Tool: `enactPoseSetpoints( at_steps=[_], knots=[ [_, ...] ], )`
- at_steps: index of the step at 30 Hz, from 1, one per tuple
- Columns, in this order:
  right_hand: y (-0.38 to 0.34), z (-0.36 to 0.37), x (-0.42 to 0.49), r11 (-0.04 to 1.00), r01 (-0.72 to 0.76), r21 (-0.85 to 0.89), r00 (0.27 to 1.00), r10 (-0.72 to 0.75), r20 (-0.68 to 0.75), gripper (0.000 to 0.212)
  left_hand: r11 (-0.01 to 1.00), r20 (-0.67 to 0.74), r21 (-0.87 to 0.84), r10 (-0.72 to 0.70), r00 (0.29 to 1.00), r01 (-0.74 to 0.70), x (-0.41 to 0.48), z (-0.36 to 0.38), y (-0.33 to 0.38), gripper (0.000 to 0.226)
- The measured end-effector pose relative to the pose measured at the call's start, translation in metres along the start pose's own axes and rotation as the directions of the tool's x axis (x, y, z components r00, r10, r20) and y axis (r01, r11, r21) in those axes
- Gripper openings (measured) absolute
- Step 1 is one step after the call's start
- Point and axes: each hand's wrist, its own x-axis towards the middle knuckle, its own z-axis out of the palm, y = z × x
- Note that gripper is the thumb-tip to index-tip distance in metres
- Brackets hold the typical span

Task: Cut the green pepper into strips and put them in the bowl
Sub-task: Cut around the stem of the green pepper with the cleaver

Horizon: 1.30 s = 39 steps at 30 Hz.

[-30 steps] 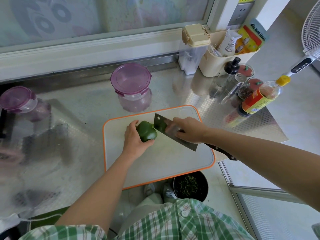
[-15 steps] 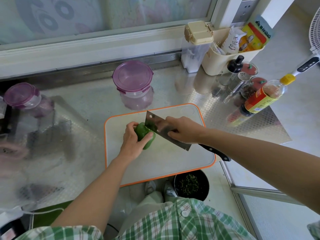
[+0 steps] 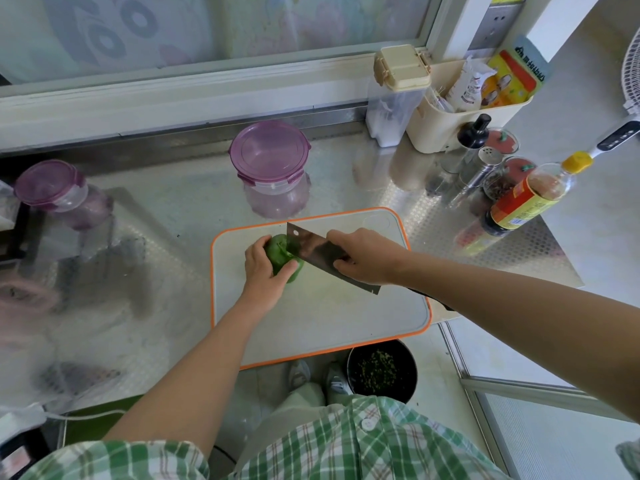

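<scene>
Now green pepper (image 3: 281, 258) under left hand (image 3: 265, 271), cleaver (image 3: 320, 254) in right hand (image 3: 367, 256)

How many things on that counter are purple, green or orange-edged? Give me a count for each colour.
Purple-lidded containers: 2, one behind the cutting board, one at far left.
Green pepper: 1, under the left hand.
Orange-rimmed cutting board: 1.
Total: 4

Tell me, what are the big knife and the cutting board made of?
The knife blade looks like bare metal, likely steel: grey, dull shine, with a small hole near its top corner. The cutting board looks like plastic: smooth, pale, matte surface with a bright orange rim, though that's a guess from its look.
</scene>
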Motion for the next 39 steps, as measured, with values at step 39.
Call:
enactPoseSetpoints(
  at_steps=[39],
  knots=[
    [-0.047,0.004,0.003,0.936,-0.009,-0.352,0.999,0.021,0.030,0.049,0.994,-0.062,0.060,-0.092,0.994,0.096,0.002,0.007,0.018,0.062]
  ],
)
